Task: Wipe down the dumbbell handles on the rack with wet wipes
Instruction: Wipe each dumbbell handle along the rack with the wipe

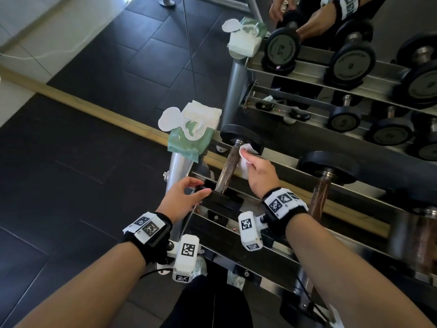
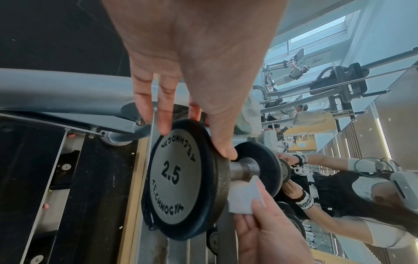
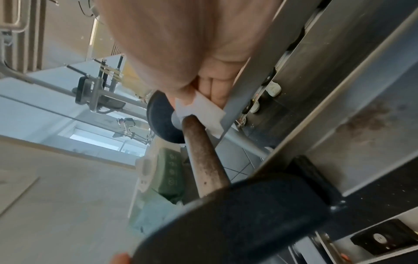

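A 2.5 dumbbell [image 1: 228,165] lies at the left end of the rack's top shelf, its rusty handle [image 3: 205,157] pointing away from me. My left hand [image 1: 203,187] grips the rim of its near black plate [image 2: 181,178], thumb on one side and fingers on the other. My right hand [image 1: 250,162] pinches a folded white wet wipe [image 1: 246,153] and holds it against the far end of the handle, beside the far plate [image 3: 160,117]. In the left wrist view the wipe [image 2: 244,198] sits just under the handle [image 2: 244,167].
A green pack of wet wipes [image 1: 194,131] with its lid open rests on the rack's left post. A second dumbbell [image 1: 324,176] lies to the right on the same shelf [image 1: 283,159]. A mirror behind reflects the rack and my arms. Dark floor tiles lie to the left.
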